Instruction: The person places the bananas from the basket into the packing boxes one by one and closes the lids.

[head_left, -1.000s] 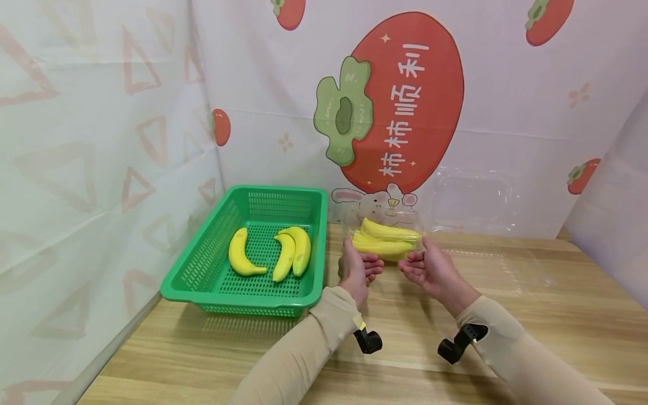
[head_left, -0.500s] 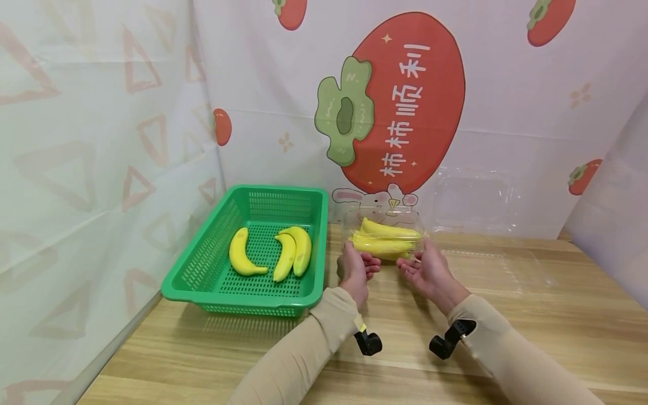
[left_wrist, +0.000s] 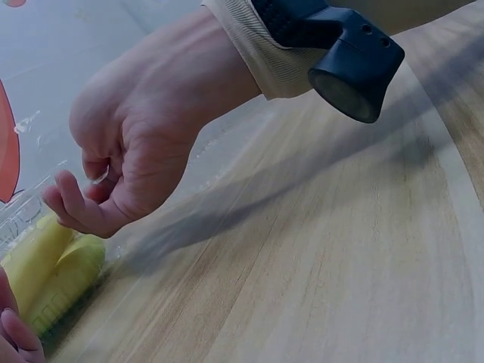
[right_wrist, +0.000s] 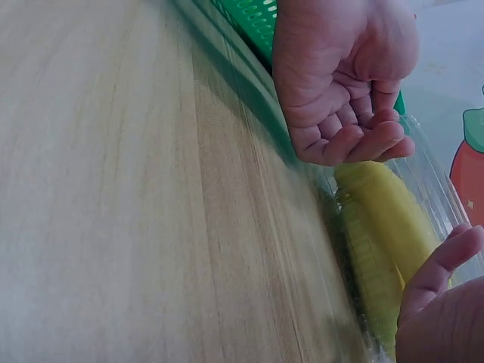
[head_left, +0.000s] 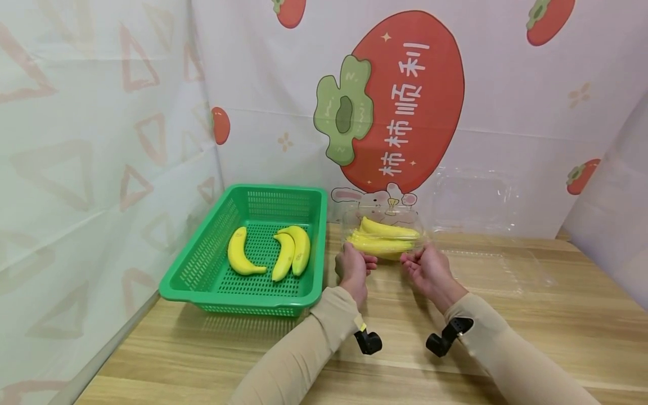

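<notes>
A clear plastic clamshell box [head_left: 349, 228] with several bananas [head_left: 381, 245] inside sits near the back wall. My left hand [head_left: 352, 271] pinches its front left edge between thumb and curled fingers. At the front right edge my right hand [head_left: 430, 274] does the same, thumb against bent fingers. In the right wrist view, the left hand [right_wrist: 344, 83] is at the box's near end, above a banana [right_wrist: 386, 212]. The right hand [left_wrist: 144, 128] shows large in the left wrist view. Clear plastic makes it hard to tell how far down the lid is.
On the left stands a green perforated basket [head_left: 169, 292] with 3 bananas [head_left: 243, 256] lying inside. Another clear clamshell [head_left: 476, 230], its lid raised, stands open to the right. A printed cloth backdrop [head_left: 263, 84] closes off the rear of the wooden table [head_left: 395, 360].
My right hand has shifted slightly left and inward along the box's front edge. Fingers of both hands have drawn closer to their thumbs. The basket and its bananas stay put.
</notes>
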Demonstrator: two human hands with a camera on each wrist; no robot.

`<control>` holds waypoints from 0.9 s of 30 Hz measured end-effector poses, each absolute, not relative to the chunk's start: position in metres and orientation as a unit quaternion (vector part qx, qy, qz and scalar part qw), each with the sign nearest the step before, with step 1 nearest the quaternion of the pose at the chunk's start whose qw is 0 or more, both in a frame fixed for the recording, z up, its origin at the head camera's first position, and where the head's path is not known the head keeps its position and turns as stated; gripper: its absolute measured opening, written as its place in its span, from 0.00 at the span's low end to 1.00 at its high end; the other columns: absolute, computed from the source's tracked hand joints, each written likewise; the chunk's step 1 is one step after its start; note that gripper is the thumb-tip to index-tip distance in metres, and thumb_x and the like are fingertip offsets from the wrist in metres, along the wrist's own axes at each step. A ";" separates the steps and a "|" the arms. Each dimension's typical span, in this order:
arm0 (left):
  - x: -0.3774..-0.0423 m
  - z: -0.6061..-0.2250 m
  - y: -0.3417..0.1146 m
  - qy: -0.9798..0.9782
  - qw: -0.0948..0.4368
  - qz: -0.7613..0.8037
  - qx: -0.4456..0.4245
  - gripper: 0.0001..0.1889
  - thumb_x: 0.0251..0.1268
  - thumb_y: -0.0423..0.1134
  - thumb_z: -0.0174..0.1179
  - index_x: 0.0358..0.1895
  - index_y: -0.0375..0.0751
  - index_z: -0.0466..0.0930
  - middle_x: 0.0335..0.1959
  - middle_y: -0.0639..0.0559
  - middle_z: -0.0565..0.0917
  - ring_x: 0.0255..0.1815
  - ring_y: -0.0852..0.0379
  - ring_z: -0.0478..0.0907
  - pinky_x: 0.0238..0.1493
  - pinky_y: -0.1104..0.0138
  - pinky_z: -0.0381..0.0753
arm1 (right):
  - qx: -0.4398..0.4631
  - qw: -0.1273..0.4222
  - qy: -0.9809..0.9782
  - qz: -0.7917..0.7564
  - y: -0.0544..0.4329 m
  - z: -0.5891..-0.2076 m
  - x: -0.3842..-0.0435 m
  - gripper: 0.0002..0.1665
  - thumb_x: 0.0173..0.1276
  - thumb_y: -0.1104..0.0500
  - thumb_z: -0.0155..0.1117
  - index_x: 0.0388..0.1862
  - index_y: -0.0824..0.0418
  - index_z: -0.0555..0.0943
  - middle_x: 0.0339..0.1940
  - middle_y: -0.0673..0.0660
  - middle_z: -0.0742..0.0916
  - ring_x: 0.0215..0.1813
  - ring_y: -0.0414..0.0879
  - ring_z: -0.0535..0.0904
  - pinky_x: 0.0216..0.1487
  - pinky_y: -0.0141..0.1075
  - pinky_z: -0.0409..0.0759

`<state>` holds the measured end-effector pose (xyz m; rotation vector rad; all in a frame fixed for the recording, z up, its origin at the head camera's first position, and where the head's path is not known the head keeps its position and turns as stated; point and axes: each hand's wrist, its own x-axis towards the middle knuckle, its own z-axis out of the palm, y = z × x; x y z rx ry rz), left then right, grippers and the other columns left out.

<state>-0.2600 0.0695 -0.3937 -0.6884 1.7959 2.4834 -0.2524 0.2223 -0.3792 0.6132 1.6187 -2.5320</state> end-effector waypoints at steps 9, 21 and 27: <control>-0.260 -0.394 0.069 0.564 0.000 0.796 -0.220 0.20 0.79 0.43 0.39 0.36 0.39 0.80 0.16 0.55 0.84 0.13 0.64 0.76 0.22 0.73 0.73 | 0.203 0.024 0.527 -0.825 0.221 -0.378 -0.253 0.10 0.77 0.69 0.30 0.41 0.61 0.62 0.22 0.54 0.83 0.22 0.39 0.78 0.30 0.26 0.82; -0.259 -0.393 0.064 0.572 0.021 0.786 -0.233 0.25 0.79 0.50 0.41 0.22 0.45 0.75 0.15 0.55 0.84 0.13 0.61 0.77 0.21 0.71 0.73 | 0.222 0.021 0.534 -0.816 0.220 -0.379 -0.252 0.09 0.77 0.67 0.33 0.39 0.59 0.63 0.19 0.53 0.85 0.20 0.39 0.79 0.28 0.25 0.82; -0.263 -0.394 0.063 0.586 0.009 0.776 -0.236 0.24 0.77 0.48 0.41 0.24 0.43 0.78 0.14 0.55 0.83 0.14 0.59 0.78 0.21 0.70 0.73 | 0.224 0.022 0.549 -0.805 0.219 -0.379 -0.252 0.09 0.79 0.65 0.33 0.41 0.58 0.64 0.21 0.53 0.84 0.21 0.39 0.79 0.30 0.26 0.82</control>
